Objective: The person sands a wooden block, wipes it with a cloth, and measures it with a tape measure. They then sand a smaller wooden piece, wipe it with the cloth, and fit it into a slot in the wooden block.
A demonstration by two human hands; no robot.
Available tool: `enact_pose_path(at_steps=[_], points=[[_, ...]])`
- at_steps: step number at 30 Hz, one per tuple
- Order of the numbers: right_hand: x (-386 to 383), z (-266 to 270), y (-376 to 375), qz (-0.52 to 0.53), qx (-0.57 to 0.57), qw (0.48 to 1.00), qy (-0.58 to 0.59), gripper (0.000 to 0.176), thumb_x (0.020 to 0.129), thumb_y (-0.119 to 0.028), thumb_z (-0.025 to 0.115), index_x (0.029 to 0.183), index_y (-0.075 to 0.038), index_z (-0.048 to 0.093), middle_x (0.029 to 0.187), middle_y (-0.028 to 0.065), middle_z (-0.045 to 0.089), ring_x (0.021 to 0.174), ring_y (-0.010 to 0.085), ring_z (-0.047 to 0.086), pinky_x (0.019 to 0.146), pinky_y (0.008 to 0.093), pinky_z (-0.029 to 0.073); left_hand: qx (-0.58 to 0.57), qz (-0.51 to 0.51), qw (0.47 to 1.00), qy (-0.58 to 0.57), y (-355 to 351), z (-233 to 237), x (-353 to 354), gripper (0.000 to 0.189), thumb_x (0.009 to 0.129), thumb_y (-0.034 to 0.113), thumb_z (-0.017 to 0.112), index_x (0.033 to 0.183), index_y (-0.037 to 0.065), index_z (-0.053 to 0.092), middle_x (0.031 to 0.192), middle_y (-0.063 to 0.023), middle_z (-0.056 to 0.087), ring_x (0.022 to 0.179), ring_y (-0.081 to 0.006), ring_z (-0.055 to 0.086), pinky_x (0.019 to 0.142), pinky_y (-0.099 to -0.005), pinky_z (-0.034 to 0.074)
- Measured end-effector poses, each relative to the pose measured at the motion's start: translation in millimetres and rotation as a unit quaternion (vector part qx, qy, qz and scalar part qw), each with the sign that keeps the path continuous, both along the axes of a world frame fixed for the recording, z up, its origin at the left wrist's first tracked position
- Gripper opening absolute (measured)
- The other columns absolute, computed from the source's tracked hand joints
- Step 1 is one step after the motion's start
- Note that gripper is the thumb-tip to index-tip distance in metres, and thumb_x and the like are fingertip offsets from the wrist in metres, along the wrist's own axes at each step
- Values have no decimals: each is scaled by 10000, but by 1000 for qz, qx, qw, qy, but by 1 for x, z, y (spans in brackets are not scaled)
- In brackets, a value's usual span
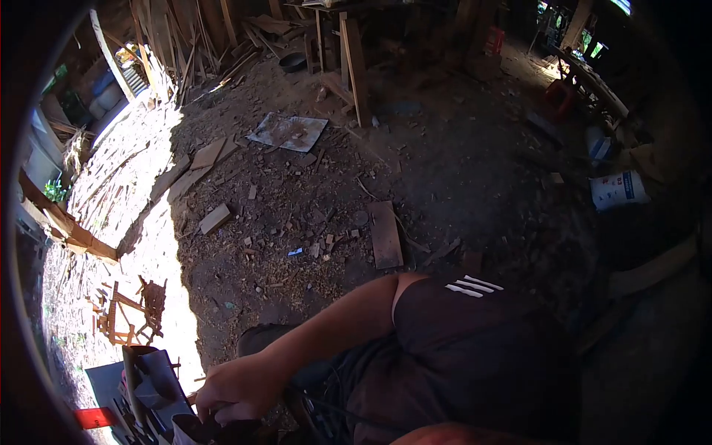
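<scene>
My right hand (241,389) reaches down at the lower left, its bare forearm coming out of a dark sleeve with white stripes (475,285). Its fingers are curled downward, and whatever they may grip is hidden beneath them. Just left of the hand stands an open dark tool bag or case (159,382) with flaps and several dark, slim items in it. A red strip (95,418) sticks out at its left side. Along the bottom edge shows a blurred patch of skin that I cannot identify. My left hand does not show.
Wood chips and offcuts litter the dirt floor. A brown board (385,234) and a pale wood block (215,219) lie ahead. Farther off are a stained sheet (289,131), leaning planks, a black bowl (293,62) and a white bucket (618,190). Bright sun falls at left.
</scene>
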State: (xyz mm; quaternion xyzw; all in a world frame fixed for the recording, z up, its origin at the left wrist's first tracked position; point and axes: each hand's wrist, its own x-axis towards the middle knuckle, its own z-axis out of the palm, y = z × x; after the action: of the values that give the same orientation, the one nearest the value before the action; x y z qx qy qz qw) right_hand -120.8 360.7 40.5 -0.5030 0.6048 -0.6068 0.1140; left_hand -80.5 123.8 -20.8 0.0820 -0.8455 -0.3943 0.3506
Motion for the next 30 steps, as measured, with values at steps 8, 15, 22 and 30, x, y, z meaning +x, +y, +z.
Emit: enact_pose_path(at_steps=[8,15,22,30], points=[[-23,-12,24,145,129,979,-63,303,931,-143,624,1185,19,661,994,127,726,929,226,684,845,349,517,-21,196,975,101,-99,-8,98,484,1026,320,576,1332,-54,546,1160,-183,670,937,-295,678,857,-406,553],[-74,-3,23,-66,90,980,-162,191,956,-96,624,1120,-10,668,841,24,640,766,93,601,708,265,497,325,189,900,220,-107,10,221,445,1074,375,454,1283,-3,562,1204,-140,625,1128,-251,606,1000,-413,475],[-118,-44,-89,-212,75,972,63,234,984,-138,564,1181,-42,646,839,82,656,797,146,632,738,295,506,395,56,879,262,-46,21,231,489,1042,202,545,1466,45,361,1303,-130,572,1245,-253,563,1015,-432,488],[-69,-22,-200,-175,-73,908,373,366,941,-222,651,1238,-10,628,1124,224,676,997,358,658,909,414,507,348,82,907,222,-4,39,200,777,948,155,683,1550,49,204,1316,-168,566,1231,-242,578,1028,-409,466]])
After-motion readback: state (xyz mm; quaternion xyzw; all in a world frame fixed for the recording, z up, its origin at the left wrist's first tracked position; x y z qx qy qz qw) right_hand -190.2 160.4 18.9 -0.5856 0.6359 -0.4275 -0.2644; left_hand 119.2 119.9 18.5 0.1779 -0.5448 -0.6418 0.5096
